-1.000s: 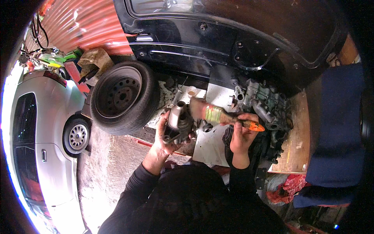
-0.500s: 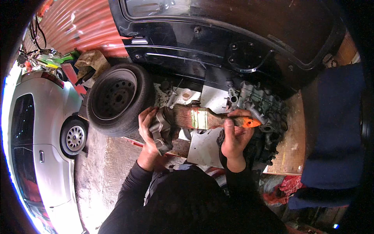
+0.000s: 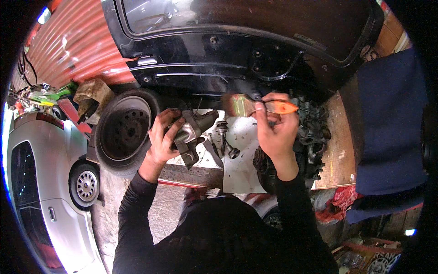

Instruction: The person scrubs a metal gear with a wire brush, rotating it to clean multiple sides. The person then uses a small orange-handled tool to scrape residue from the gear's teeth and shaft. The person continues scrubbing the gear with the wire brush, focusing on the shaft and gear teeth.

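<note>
My left hand [image 3: 163, 137] is closed round a grey cast-metal housing [image 3: 190, 132], a car part with a snout that points to the right. My right hand [image 3: 276, 125] grips a wide paintbrush [image 3: 244, 106] by its handle, which has an orange end. The brush's bristles point left and are smeared by motion, apart from the housing. Below and between the hands, a small gear shaft [image 3: 222, 132] stands on the white board [image 3: 244, 160], with a grey metal fork-like piece [image 3: 212, 150] beside it. A dark engine block [image 3: 312, 128] sits behind and right of my right hand.
A wheel with a tyre [image 3: 125, 130] leans at the left end of the bench. A black car tailgate [image 3: 205, 64] stands along the back. Dark blue cloth [image 3: 388, 123] hangs at the right, above a red rag [image 3: 342, 201]. A silver car [image 3: 50, 182] is parked on the left.
The brush has come off the housing and moved up and away to the right hand's side. My left hand has turned the housing, so its snout now faces right. The view has shifted.
</note>
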Available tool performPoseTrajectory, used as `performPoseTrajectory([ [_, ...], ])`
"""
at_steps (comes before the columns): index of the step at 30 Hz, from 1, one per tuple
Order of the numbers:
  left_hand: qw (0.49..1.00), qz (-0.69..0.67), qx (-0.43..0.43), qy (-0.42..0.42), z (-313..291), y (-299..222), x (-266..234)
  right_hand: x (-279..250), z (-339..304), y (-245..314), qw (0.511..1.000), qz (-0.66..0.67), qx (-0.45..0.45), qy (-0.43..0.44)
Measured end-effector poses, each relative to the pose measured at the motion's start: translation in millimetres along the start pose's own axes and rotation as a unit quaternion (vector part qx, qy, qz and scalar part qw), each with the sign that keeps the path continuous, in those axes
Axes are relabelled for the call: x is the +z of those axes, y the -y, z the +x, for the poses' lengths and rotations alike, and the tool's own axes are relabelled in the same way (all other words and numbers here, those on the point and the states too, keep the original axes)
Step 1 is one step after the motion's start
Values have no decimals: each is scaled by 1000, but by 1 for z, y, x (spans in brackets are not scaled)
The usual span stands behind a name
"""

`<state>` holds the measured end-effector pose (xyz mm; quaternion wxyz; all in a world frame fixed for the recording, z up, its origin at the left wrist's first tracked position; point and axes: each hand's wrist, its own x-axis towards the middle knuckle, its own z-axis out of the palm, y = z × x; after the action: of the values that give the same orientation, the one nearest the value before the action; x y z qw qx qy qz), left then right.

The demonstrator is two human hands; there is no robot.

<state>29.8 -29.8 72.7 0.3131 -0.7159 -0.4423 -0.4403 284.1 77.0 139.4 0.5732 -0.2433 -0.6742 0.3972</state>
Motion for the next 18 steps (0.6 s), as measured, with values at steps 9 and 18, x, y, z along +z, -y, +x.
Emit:
performPoseTrajectory([
  [9, 996, -41, -73, -25, 7, 32, -24, 43, 1, -17, 984, -160, -80, 26],
  [18, 978, -134, -140, -73, -19, 68, -31, 98, -39, 9, 986, -38, -160, -11],
])
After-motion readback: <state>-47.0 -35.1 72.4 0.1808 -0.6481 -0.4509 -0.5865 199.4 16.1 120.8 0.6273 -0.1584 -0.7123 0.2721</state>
